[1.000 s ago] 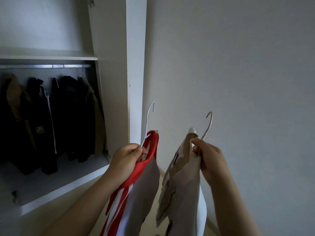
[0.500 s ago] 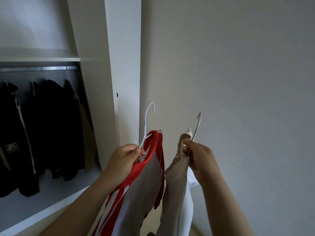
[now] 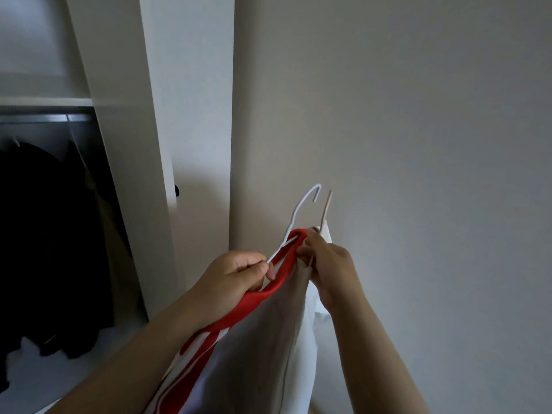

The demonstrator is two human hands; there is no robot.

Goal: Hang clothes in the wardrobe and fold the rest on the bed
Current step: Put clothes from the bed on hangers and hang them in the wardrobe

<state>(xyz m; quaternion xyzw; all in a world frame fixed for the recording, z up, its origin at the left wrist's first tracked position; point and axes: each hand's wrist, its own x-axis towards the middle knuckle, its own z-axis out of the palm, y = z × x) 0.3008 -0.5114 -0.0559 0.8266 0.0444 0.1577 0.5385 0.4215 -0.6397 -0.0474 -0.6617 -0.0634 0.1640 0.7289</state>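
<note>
Presently, you held two hangered garments together at lower centre of the frame, in front of the bare wall point(image 3: 418, 174) and to the right of the open wardrobe point(image 3: 125, 174).

Left hand point(image 3: 236, 276): thumb and curled fingers point(image 3: 264, 266) pinched the wire of the white hanger point(image 3: 301, 210) just below its neck, at the collar of the red-trimmed garment point(image 3: 239, 318).

Right hand point(image 3: 328, 267): fingers point(image 3: 307, 243) curled tight round the neck of the beige hanger point(image 3: 327, 204), cloth bunched under them. The exact contact was hidden by the red collar.

Judgement on the hold: gripping at the necks left both hooks free for the rail point(image 3: 44, 118) and let the cloth hang by its own weight. The hooks sat just beside each other, not touching at the tips, probably so that one hand could take both.

Orientation: the white hook rose up and to the right, its open end turned down. The beige hook showed edge-on, near upright, leaning slightly right. Neither was on the rail at the left edge, where dark clothes point(image 3: 44, 234) hung. The long axis of the red-trimmed garment and the beige garment point(image 3: 286, 324) ran from the hooks down and left toward the bottom edge, with white cloth point(image 3: 310, 354) behind.
</note>
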